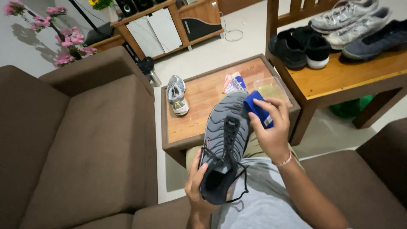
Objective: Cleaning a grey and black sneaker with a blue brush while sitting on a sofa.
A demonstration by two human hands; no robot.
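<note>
My left hand [196, 186] cups the heel of a grey sneaker with black laces [225, 135], holding it up over my lap with the toe pointing away. My right hand [271, 127] grips a blue block-shaped sponge or brush [257, 109] and presses it against the right side of the sneaker's toe area. A thin bracelet circles my right wrist.
A low wooden table [199, 114] ahead carries a second grey sneaker [177, 95], a small packet [234, 82] and a clear plastic box [271, 88]. A wooden bench [339, 76] at right holds several shoes. Brown sofa sections [85, 140] surround me; a flower branch and cabinet stand behind.
</note>
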